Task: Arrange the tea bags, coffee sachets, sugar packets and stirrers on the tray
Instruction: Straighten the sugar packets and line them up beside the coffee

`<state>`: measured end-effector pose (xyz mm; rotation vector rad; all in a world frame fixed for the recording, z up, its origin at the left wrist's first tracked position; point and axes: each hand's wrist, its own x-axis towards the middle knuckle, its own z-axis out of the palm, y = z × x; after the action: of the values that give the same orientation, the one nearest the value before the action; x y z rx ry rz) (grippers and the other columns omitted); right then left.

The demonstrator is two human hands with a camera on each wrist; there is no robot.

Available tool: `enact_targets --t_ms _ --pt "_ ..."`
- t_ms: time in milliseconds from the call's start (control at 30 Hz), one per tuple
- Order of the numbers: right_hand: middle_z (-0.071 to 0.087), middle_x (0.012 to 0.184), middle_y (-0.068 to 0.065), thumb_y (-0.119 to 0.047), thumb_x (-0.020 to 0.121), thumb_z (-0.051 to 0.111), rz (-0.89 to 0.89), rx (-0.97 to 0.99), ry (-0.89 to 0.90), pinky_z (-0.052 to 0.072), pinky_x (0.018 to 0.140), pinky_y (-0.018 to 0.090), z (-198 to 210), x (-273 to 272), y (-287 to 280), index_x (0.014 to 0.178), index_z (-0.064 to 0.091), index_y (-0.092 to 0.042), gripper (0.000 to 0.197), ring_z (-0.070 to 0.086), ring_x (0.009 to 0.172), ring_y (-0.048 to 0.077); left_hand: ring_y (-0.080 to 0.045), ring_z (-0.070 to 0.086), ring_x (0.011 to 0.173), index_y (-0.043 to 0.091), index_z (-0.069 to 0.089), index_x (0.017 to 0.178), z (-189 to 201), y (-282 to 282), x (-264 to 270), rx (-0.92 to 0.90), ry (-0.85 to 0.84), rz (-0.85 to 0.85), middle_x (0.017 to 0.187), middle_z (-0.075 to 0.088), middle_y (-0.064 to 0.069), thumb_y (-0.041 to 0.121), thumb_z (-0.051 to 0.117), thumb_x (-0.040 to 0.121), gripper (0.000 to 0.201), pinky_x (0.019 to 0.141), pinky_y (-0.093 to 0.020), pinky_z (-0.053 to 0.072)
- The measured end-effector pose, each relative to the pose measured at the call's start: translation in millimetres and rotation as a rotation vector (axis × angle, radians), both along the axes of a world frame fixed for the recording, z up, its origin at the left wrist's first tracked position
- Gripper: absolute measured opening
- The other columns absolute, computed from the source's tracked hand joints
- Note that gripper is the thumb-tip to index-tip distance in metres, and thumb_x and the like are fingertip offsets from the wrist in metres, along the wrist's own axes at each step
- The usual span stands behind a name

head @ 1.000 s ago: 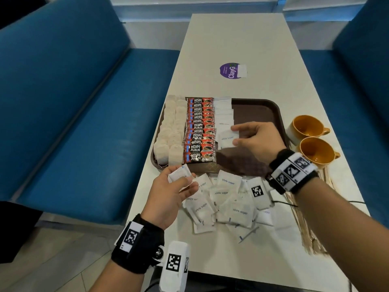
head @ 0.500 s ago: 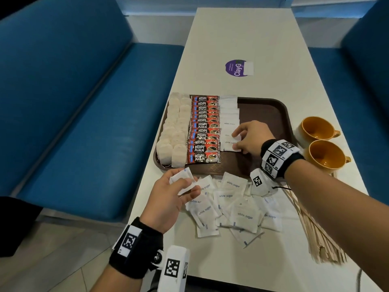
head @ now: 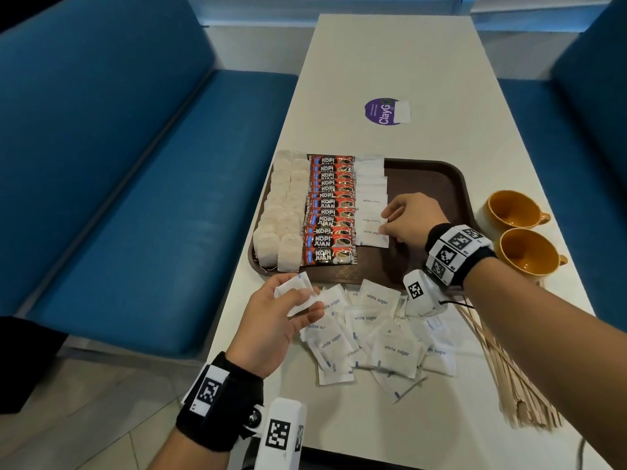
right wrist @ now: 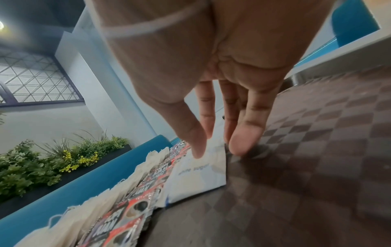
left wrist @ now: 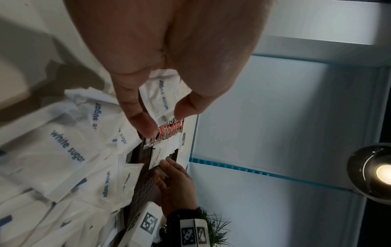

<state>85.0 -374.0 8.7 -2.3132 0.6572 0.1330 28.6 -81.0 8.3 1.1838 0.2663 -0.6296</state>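
tea bags (head: 281,212) and coffee sachets (head: 330,212) rowed along tray (head: 441,184) left edge, sugar column part-laid; right hand (head: 412,217) flat-fingered on it, left hand (head: 271,323) pinching a sugar packet (head: 295,291); table pile (head: 380,334), stirrers (head: 509,371) remain.

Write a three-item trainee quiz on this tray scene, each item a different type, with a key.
1. True or false: the wooden stirrers already lie on the tray.
2. Multiple choice: what does the left hand hold? A) a tea bag B) a white sugar packet C) a stirrer
3. Fill in: left to right, the tray's columns are tea bags, coffee sachets, then ____.

Key
1. False; they lie on the table, to the right of the loose sugar packets.
2. B; thumb and fingers pinch it.
3. Sugar packets; the right hand touches the nearest ones.
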Motion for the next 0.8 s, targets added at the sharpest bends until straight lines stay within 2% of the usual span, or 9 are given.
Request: enact_targets --t_ms 100,200,267,367,467,500,633,733,800 --pt "0.072 0.098 0.002 -0.020 0.080 0.087 -0.009 -0.022 0.007 0.060 0.086 0.036 3 -2 -1 0.092 0.070 -0.021 0.020 0.069 0.089 0.019 -0.034 0.072 0.084 -0.003 0.059 0.122 0 1 -1 -0.012 -0.010 -0.001 0.104 0.069 -0.022 -0.007 0.055 0.096 0.026 0.079 -0.041 0.059" --pt "0.071 0.095 -0.001 -0.023 0.084 0.083 -0.006 -0.049 -0.041 0.049 0.071 0.023 13 -11 1 0.095 0.072 -0.020 0.017 0.066 0.089 0.014 -0.041 0.074 0.091 -0.002 0.058 0.122 0 2 0 -0.012 -0.006 0.001 0.106 0.068 -0.024 -0.013 0.042 0.096 0.032 0.082 -0.043 0.059" --pt "0.069 0.094 -0.004 -0.025 0.087 0.081 0.019 -0.031 -0.082 0.043 0.067 0.019 23 -22 6 0.097 0.072 -0.021 0.014 0.064 0.089 0.010 -0.044 0.074 0.097 -0.002 0.056 0.125 1 0 -1 -0.009 -0.011 -0.005 0.110 0.065 -0.027 -0.015 0.036 0.096 0.038 0.082 -0.042 0.060" --pt "0.071 0.091 -0.010 -0.028 0.088 0.079 0.088 0.026 -0.160 0.049 0.074 0.023 40 -45 22 0.093 0.072 -0.028 0.009 0.065 0.087 0.006 -0.044 0.074 0.096 -0.002 0.055 0.125 4 -3 -4 -0.003 -0.059 -0.021 0.117 0.065 -0.031 -0.016 0.034 0.098 0.037 0.076 -0.035 0.063" --pt "0.073 0.088 -0.014 -0.028 0.087 0.077 0.205 0.099 -0.217 0.052 0.070 0.017 55 -74 46 0.091 0.073 -0.031 0.006 0.067 0.079 0.004 -0.042 0.075 0.092 0.000 0.056 0.124 8 -6 -8 -0.012 -0.092 -0.031 0.117 0.067 -0.029 -0.016 0.036 0.100 0.036 0.072 -0.031 0.062" --pt "0.074 0.088 -0.013 -0.027 0.087 0.078 0.252 0.142 -0.226 0.054 0.070 0.018 57 -83 54 0.091 0.074 -0.031 0.007 0.068 0.078 0.004 -0.043 0.075 0.093 -0.001 0.057 0.125 9 -7 -10 -0.021 -0.097 -0.034 0.118 0.068 -0.029 -0.017 0.038 0.100 0.035 0.072 -0.031 0.062" --pt "0.073 0.089 -0.007 -0.025 0.084 0.083 0.335 0.284 -0.279 0.059 0.081 0.036 53 -118 84 0.090 0.069 -0.026 0.015 0.070 0.082 0.012 -0.045 0.072 0.101 -0.004 0.060 0.120 15 -8 -17 -0.028 -0.134 -0.028 0.117 0.070 -0.027 -0.017 0.057 0.093 0.030 0.076 -0.035 0.063" --pt "0.070 0.089 0.000 -0.021 0.084 0.084 0.302 0.413 -0.337 0.060 0.079 0.046 50 -133 96 0.089 0.060 -0.018 0.024 0.069 0.079 0.024 -0.036 0.072 0.092 0.000 0.062 0.112 17 -8 -20 0.048 -0.182 -0.038 0.108 0.074 -0.026 -0.012 0.068 0.088 0.028 0.076 -0.036 0.060" --pt "0.069 0.089 0.012 -0.011 0.084 0.084 0.264 0.508 -0.368 0.060 0.076 0.049 50 -139 100 0.091 0.056 -0.010 0.029 0.068 0.077 0.033 -0.034 0.068 0.089 0.002 0.065 0.107 16 -7 -22 0.076 -0.197 -0.056 0.104 0.075 -0.026 -0.002 0.080 0.082 0.029 0.078 -0.038 0.055"
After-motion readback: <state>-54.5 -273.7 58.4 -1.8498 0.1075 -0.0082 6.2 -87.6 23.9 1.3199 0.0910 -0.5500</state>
